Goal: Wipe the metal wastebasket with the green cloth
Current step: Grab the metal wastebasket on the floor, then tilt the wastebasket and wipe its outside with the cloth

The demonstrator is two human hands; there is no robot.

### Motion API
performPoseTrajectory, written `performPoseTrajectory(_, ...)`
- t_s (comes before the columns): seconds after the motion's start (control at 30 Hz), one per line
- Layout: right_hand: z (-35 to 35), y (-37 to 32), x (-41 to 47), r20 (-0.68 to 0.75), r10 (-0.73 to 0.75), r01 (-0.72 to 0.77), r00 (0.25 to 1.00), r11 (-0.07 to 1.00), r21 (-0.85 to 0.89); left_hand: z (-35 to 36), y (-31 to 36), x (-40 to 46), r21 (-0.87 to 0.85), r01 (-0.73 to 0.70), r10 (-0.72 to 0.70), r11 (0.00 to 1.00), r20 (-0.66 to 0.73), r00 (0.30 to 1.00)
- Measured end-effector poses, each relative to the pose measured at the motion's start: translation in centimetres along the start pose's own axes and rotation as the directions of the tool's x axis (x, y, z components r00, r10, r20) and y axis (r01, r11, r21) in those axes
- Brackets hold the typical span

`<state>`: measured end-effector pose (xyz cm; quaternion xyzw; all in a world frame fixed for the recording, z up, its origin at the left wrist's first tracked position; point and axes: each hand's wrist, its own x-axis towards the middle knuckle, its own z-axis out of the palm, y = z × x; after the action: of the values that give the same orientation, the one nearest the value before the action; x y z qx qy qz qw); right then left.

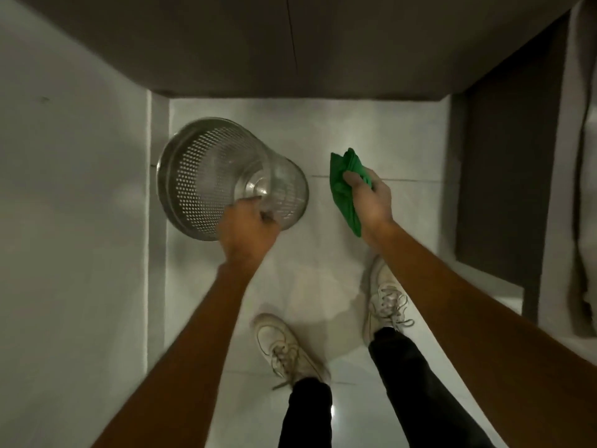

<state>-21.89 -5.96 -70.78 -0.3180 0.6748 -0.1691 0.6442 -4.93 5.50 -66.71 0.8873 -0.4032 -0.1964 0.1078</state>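
A round metal wastebasket (206, 169) with perforated walls stands tilted on the white floor at the left, its open top facing up toward me. My left hand (247, 227) grips its near rim, fingers curled over the edge. My right hand (371, 198) is off to the right of the basket, clear of it, closed on a crumpled green cloth (344, 189) that hangs below the fist.
A white wall (71, 189) runs close along the left of the basket. A dark cabinet front (290, 43) closes the far side, and a dark panel (504, 176) stands at the right. My two white shoes (284, 347) stand on the tiled floor (371, 130).
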Motion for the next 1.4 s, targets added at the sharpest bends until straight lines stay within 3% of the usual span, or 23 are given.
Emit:
performPoseTrajectory(0.07,-0.4,0.2,-0.9,-0.051,-0.004,0.006,0.999,0.999,0.038,-2.4,-2.0,0.1,-0.184,0.061,-0.066,0.981,-0.023,0.998)
performPoseTrajectory(0.17,0.1,0.0,-2.7,-0.069,-0.096,0.093,0.993,0.995,-0.041,-4.8,-4.8,-0.1,-0.466,0.219,-0.188,0.857,0.113,0.976)
performPoseTrajectory(0.3,4.8,-1.6,-5.9,0.028,-0.434,0.430,0.901,0.879,-0.205,-5.8,-7.1,0.6,-0.554,0.225,-0.159,0.802,0.165,0.973)
performPoseTrajectory(0.4,11.9,-3.0,-6.8,0.262,-0.712,0.753,0.652,0.566,-0.335,-5.3,-7.6,1.0,-0.661,0.188,-0.110,0.726,0.158,0.981)
performPoseTrajectory(0.47,16.5,-2.3,-7.2,0.524,-0.713,0.874,0.465,0.277,-0.399,-4.9,-8.3,1.2,-0.724,0.123,-0.036,0.679,0.134,0.990)
performPoseTrajectory(0.53,18.3,-0.3,-6.1,0.663,-0.634,0.901,0.397,0.133,-0.413,-4.4,-9.8,1.1,-0.702,0.087,-0.030,0.707,0.093,0.995)
performPoseTrajectory(0.6,16.4,0.8,-2.5,0.573,-0.673,0.838,0.467,0.130,-0.530,-4.3,-11.3,0.7,-0.628,0.131,-0.118,0.767,0.063,0.991)
performPoseTrajectory(0.7,12.3,0.9,2.1,0.137,-0.610,0.454,0.780,0.402,-0.795,-4.1,-12.0,0.6,-0.595,0.161,-0.144,0.787,0.076,0.987)
performPoseTrajectory(0.77,14.7,0.7,0.8,0.152,-0.594,0.438,0.790,0.373,-0.818,-4.1,-12.0,1.1,-0.619,0.123,-0.116,0.775,0.051,0.992)
performPoseTrajectory(0.8,16.9,0.8,-0.9,0.285,-0.659,0.581,0.696,0.284,-0.763,-4.0,-11.9,1.2,-0.629,0.107,-0.107,0.770,0.038,0.994)
performPoseTrajectory(0.9,19.6,2.6,-5.2,0.662,-0.714,0.928,0.229,-0.044,-0.369,-3.8,-12.1,0.6,-0.633,0.090,-0.078,0.769,0.048,0.996)
performPoseTrajectory(0.93,18.4,2.9,-4.7,0.710,-0.682,0.935,0.175,-0.110,-0.336,-3.8,-12.4,0.1,-0.624,0.100,-0.091,0.775,0.046,0.995)
performPoseTrajectory(0.97,16.4,3.2,-3.5,0.686,-0.690,0.916,0.230,-0.085,-0.393,-3.7,-12.5,-0.4,-0.610,0.122,-0.118,0.783,0.047,0.992)
performPoseTrajectory(1.0,14.1,3.5,-1.7,0.579,-0.717,0.849,0.389,0.035,-0.527,-3.5,-12.6,-0.6,-0.606,0.134,-0.131,0.784,0.049,0.990)
performPoseTrajectory(1.07,10.1,3.4,1.2,0.181,-0.661,0.538,0.728,0.388,-0.749,-3.0,-12.5,-0.9,-0.596,0.136,-0.129,0.791,0.055,0.990)
performPoseTrajectory(1.13,10.6,2.2,1.6,-0.052,-0.514,0.295,0.856,0.569,-0.768,-2.7,-12.2,-0.8,-0.582,0.157,-0.134,0.798,0.082,0.988)
performPoseTrajectory(1.17,12.5,1.3,0.4,-0.013,-0.525,0.323,0.851,0.541,-0.776,-2.8,-11.7,-0.8,-0.581,0.168,-0.139,0.796,0.094,0.986)
performPoseTrajectory(1.2,14.7,0.7,-1.3,0.120,-0.583,0.443,0.804,0.452,-0.774,-2.7,-11.3,-0.8,-0.587,0.164,-0.137,0.793,0.091,0.986)
performPoseTrajectory(1.23,17.0,0.5,-3.1,0.291,-0.678,0.628,0.675,0.321,-0.709,-2.7,-11.1,-0.9,-0.594,0.135,-0.109,0.793,0.080,0.991)
performPoseTrajectory(1.3,20.3,1.2,-6.5,0.597,-0.750,0.908,0.283,0.010,-0.418,-2.7,-11.6,-1.3,-0.591,0.027,-0.001,0.807,0.044,0.999)
performPoseTrajectory(1.33,20.6,1.9,-7.4,0.694,-0.705,0.950,0.148,-0.094,-0.298,-2.7,-11.9,-1.6,-0.582,-0.014,0.032,0.813,0.020,0.999)
performPoseTrajectory(1.37,19.8,2.6,-7.3,0.742,-0.665,0.959,0.088,-0.145,-0.244,-2.7,-12.2,-2.0,-0.585,-0.001,0.022,0.811,0.028,0.999)
performPoseTrajectory(1.4,18.3,3.0,-6.3,0.738,-0.667,0.958,0.104,-0.133,-0.256,-2.4,-12.4,-2.4,-0.576,0.042,-0.022,0.816,0.042,0.999)
